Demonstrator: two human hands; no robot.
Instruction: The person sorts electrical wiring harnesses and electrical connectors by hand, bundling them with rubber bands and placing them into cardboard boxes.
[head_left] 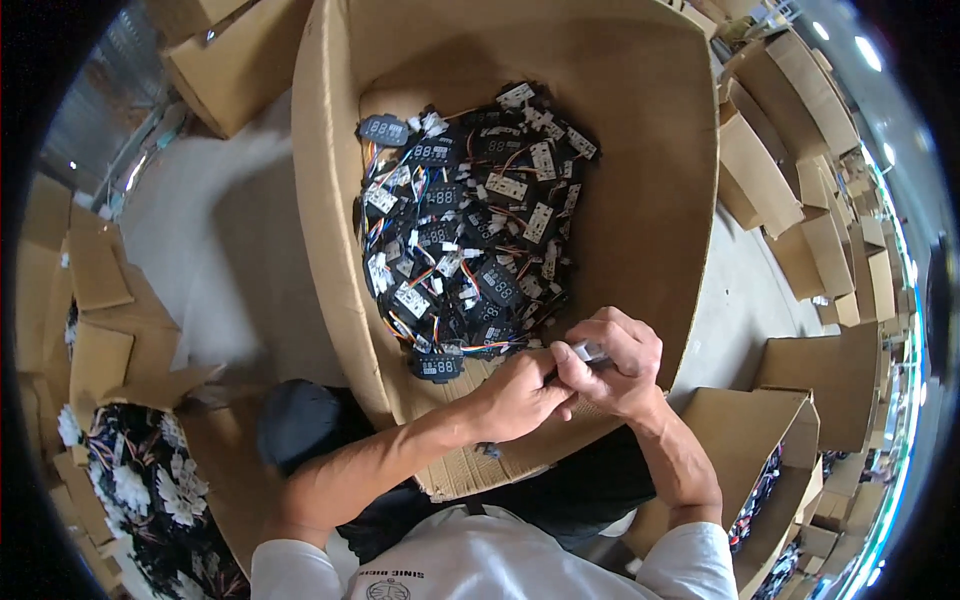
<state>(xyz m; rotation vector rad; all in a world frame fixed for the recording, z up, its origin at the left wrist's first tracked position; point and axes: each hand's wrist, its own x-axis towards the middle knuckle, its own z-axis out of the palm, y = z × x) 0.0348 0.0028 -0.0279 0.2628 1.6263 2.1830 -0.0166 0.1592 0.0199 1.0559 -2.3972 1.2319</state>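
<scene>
My two hands meet over the near edge of a large cardboard box [650,200]. My right hand [625,365] is closed around a small white plug [590,351]; its lower part is hidden by the fingers. My left hand [520,395] is pinched right beside it, its fingertips against the right hand's. Thin coloured wires [490,347] run from a black display module [437,367] at the near left of the pile to my left hand. What exactly the left fingers grip is hidden. Below the left wrist a small dark piece [488,450] shows against the cardboard flap.
Inside the box lies a heap of black display modules [500,280] with white connectors and coloured wires. A carton of dark parts and white connectors [130,490] stands at the lower left. Another open carton [750,425] is at the right, and several more cartons [770,170] line the far right.
</scene>
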